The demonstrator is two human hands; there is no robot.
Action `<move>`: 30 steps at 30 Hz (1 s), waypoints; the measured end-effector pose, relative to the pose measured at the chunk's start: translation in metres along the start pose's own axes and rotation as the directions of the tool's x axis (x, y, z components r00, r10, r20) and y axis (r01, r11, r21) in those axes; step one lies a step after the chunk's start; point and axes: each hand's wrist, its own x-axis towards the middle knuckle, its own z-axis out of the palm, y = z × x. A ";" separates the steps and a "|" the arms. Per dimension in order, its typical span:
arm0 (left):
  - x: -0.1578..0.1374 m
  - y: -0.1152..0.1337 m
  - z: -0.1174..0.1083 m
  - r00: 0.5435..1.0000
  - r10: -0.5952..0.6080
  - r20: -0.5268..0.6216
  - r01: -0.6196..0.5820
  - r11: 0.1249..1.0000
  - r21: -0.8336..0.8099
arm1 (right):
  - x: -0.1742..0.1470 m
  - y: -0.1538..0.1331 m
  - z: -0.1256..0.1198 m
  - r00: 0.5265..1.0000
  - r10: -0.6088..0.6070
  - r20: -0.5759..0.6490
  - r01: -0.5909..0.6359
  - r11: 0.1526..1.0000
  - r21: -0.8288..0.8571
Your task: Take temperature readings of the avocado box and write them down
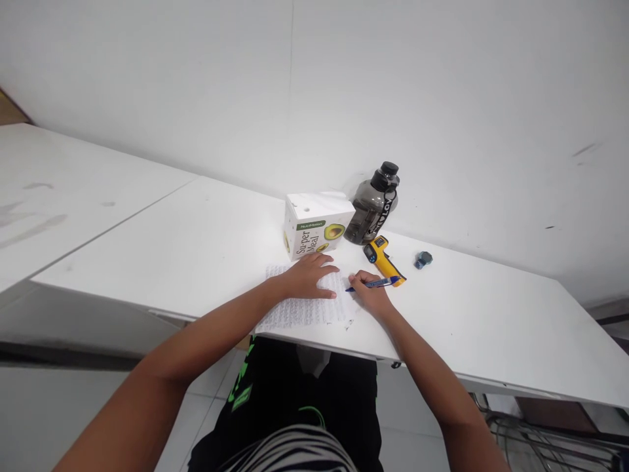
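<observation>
My left hand lies with fingers spread on a sheet of paper covered in dense handwriting. My right hand grips a blue pen, its tip pointing left, at the right side of the sheet. Whether the tip touches the paper I cannot tell. Just beyond my left fingertips stands a white box with avocado pictures and the words "Su-per Meal". Past the pen's rear end lies a yellow and black infrared thermometer.
A dark see-through water bottle stands against the wall, right of the box. A small bluish object sits farther right on the white table. Another white tabletop adjoins on the left. Metal chair parts show at lower right.
</observation>
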 end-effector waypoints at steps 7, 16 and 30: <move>0.002 -0.001 0.003 0.982 0.133 -0.133 -0.133 0.991 0.011 | 0.001 0.009 -0.009 0.990 -0.104 -0.096 0.088 0.984 -0.156; 0.001 0.002 -0.008 0.592 0.352 -0.725 -0.304 0.931 0.203 | 0.012 0.032 -0.010 0.960 -0.250 -0.130 0.186 0.909 -0.374; 0.003 -0.014 -0.004 0.273 0.048 -0.961 -0.056 0.998 0.033 | 0.010 0.020 -0.011 0.988 -0.115 -0.101 0.060 0.896 -0.441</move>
